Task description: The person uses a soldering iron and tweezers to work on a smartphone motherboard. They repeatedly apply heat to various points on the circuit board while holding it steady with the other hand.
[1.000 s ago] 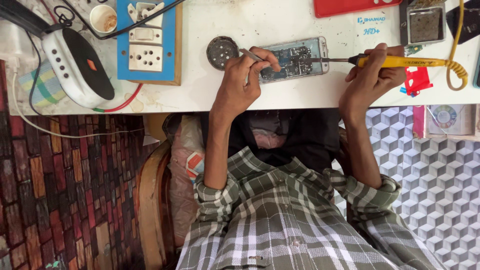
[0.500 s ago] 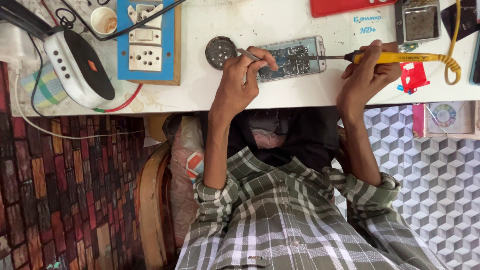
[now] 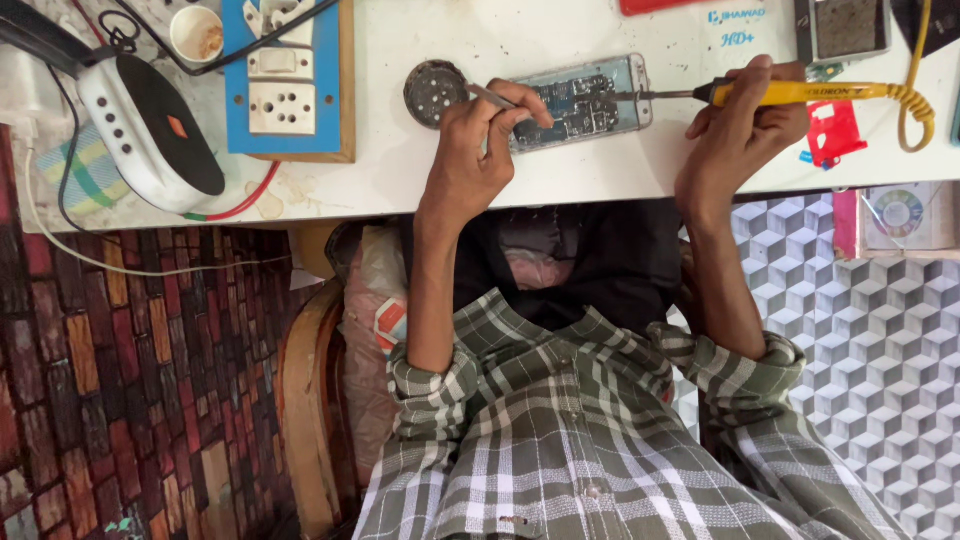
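Yellow-handled soldering iron (image 3: pixel 800 93) lies gripped in the right hand (image 3: pixel 735 135), its tip on the opened phone (image 3: pixel 580 100) on the white tabletop (image 3: pixel 600 170). Left hand (image 3: pixel 475 160) pinches tweezers (image 3: pixel 495 97) whose points vanish behind its fingers; board details are too small to read.

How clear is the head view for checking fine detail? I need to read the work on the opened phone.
Head view: even, soft light, no harsh glare on the white table; the opened phone is sharp but its parts are too small to read; left hand and right hand show no motion blur; edges curve slightly.
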